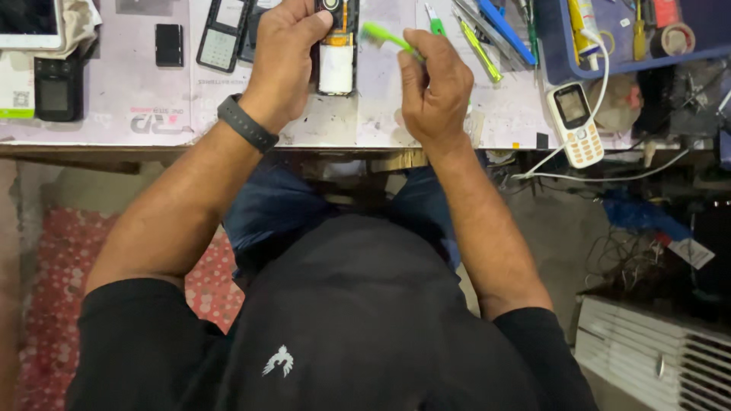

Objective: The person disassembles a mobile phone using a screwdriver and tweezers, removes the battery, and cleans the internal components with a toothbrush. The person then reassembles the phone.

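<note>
Opened mobile phone (336, 53), back cover off and internals exposed, held upright over the workbench (152, 125) in the closed left hand (283, 57), presenting its cavity to the green toothbrush (387, 36) pinched in the right hand (434, 87). Spare handsets and a tool tray (556, 68) lie within reach.

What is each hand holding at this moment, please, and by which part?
The left hand grips the opened phone around its upper body. The right hand holds the green brush by its handle, head free.
</note>
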